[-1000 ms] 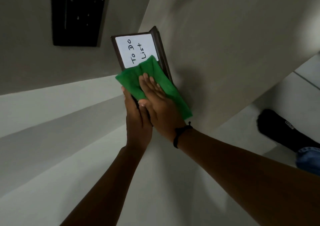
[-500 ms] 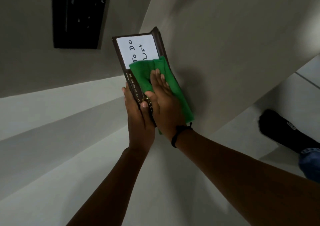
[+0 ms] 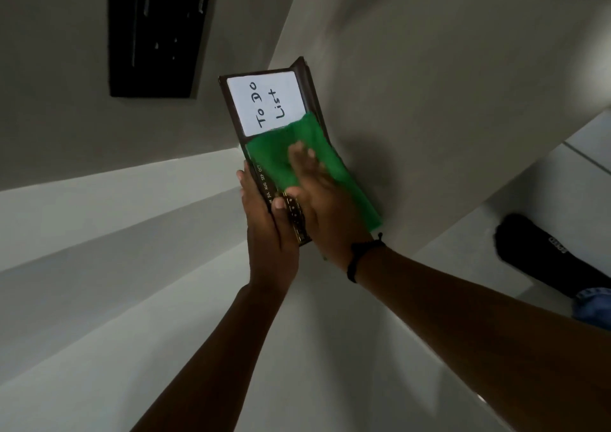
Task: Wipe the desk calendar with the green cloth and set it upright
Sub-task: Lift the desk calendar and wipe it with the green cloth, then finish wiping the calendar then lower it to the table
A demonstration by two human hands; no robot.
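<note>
Calendar [image 3: 264, 154] held off the surface, steadied along its near edge by the left hand [image 3: 269, 230], fingers wrapped round the spine. Cloth [image 3: 297, 164] pressed flat on the lower face under the right hand [image 3: 317, 197], fingers spread, blurred. White "To Do List" panel above left uncovered. Judged mid-wipe: upper face apparently not yet covered, standing it upright not yet done

From my remote seat I read this as a plain indoor room, likely an office or a home. At ten o'clock a black wall panel [image 3: 158, 31] hangs on a bare grey wall [image 3: 66, 101]. A pale tiled floor [image 3: 588, 147] shows at three o'clock (nothing settles it further).
</note>
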